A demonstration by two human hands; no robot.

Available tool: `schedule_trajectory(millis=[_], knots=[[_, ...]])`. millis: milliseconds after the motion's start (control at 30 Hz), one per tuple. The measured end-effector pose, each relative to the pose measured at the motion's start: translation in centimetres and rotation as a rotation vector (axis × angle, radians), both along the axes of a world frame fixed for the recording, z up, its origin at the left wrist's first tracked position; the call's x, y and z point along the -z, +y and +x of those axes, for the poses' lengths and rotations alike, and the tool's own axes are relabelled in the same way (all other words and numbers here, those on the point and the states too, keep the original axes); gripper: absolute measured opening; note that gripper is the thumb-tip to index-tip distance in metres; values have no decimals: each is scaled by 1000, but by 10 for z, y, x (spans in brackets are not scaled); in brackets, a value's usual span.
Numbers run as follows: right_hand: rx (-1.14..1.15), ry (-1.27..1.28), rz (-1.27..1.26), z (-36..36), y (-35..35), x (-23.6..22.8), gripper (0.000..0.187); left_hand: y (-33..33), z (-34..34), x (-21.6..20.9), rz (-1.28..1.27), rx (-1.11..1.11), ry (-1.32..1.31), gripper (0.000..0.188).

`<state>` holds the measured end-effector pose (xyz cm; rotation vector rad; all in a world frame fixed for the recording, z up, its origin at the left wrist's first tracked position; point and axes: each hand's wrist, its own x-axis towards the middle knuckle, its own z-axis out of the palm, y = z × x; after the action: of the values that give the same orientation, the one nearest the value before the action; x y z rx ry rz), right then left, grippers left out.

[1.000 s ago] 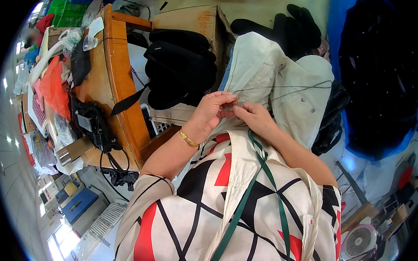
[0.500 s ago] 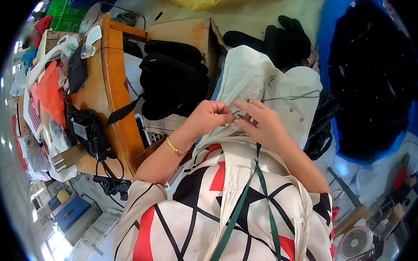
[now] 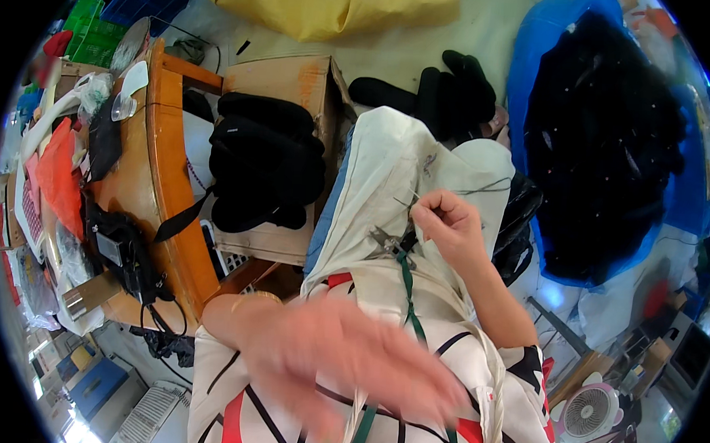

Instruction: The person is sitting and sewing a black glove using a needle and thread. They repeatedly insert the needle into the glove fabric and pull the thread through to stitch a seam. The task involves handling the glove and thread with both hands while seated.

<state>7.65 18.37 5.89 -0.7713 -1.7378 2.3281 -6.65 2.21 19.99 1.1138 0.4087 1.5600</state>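
My right hand (image 3: 452, 226) is closed in a pinch above the pale apron (image 3: 377, 163) on my lap. A thin needle-like sliver (image 3: 403, 201) sticks out beside its fingertips; its exact kind is too small to tell. Just below lie small metal thread snips (image 3: 386, 240), beside the upper end of a green ribbon (image 3: 407, 291). Close in front of my body, my left hand (image 3: 353, 352) is smeared by motion, its fingers stretched out and thumb apart, with nothing seen in it. Dark thread (image 3: 483, 187) trails over the apron to the right.
Black padded pieces (image 3: 266, 162) rest on a cardboard box (image 3: 275, 247) at the left, beside a wooden table (image 3: 162, 189). More black pieces (image 3: 436, 94) lie beyond my lap. A blue bag (image 3: 535, 39) full of black items stands right, with a fan (image 3: 590, 412) nearer.
The hands were together over the apron; my left hand has swung back toward my body. My right hand stays over the apron, and the snips now show there. The whole view has shifted.
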Motion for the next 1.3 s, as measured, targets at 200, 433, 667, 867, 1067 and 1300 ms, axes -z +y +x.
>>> schedule_trajectory(millis=[200, 433, 667, 867, 1067, 1300], knots=[[28, 18, -86, 3, 6, -11, 10, -6, 0, -4, 66, 34, 103, 33], [-42, 24, -131, 6, 6, -14, 11, 4, -18, 85, -678, -702, 866, 32], [-82, -26, -43, -2, 6, -20, 11, 9, -15, 112, -746, -606, 585, 20], [15, -120, 427, 1, -2, -6, 6, 12, -15, 117, -792, -612, 716, 19], [-16, 88, 971, -15, -26, 15, 8, 9, -3, 152, -946, -460, -455, 14], [43, 94, 825, -14, -26, 6, 9, 13, 10, 164, -696, -1114, 970, 23]])
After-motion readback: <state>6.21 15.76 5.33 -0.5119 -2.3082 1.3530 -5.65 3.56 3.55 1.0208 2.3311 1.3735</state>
